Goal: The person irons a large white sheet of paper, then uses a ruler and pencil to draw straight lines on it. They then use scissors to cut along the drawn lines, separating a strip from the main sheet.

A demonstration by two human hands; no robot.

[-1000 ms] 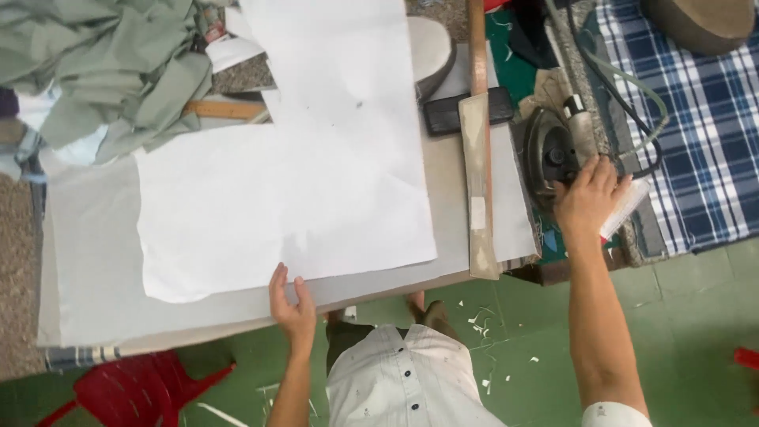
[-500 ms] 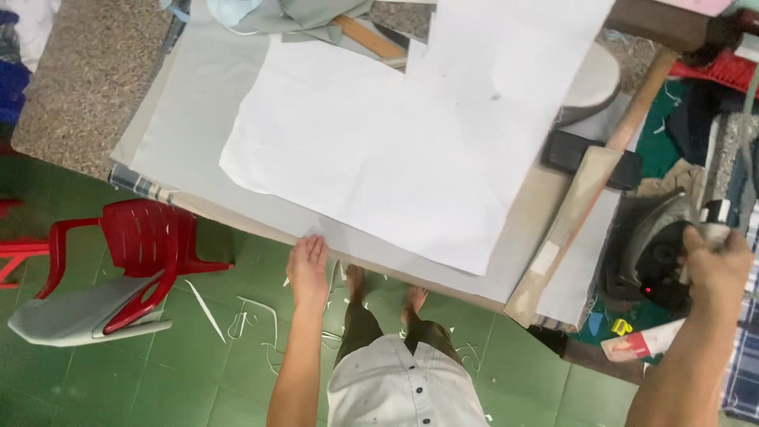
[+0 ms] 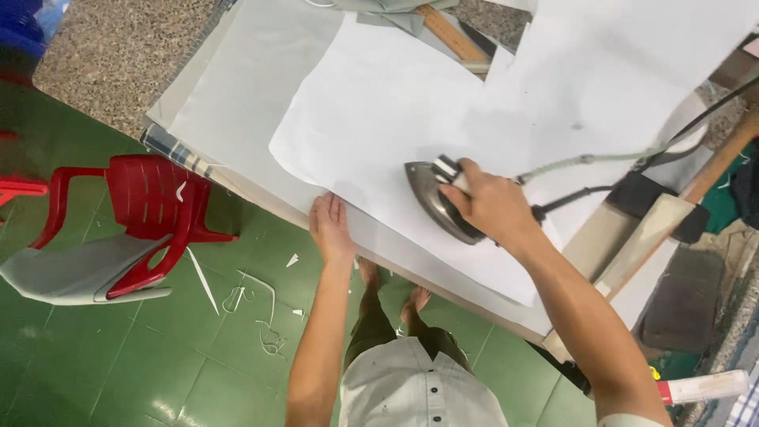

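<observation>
Pressing step: right hand [image 3: 486, 205] grips the iron [image 3: 435, 198] on white cloth [image 3: 379, 119]; left hand [image 3: 330, 229] lies flat, fingers together, at the near tabletop [image 3: 237, 79] edge.

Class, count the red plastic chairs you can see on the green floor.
2: one whole red chair stands left of the table; only part of a second chair shows at the left edge. Others may be out of view.

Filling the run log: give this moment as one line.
right hand: grips iron on white sheet | left hand: flat on sheet edge | table: padded
</observation>
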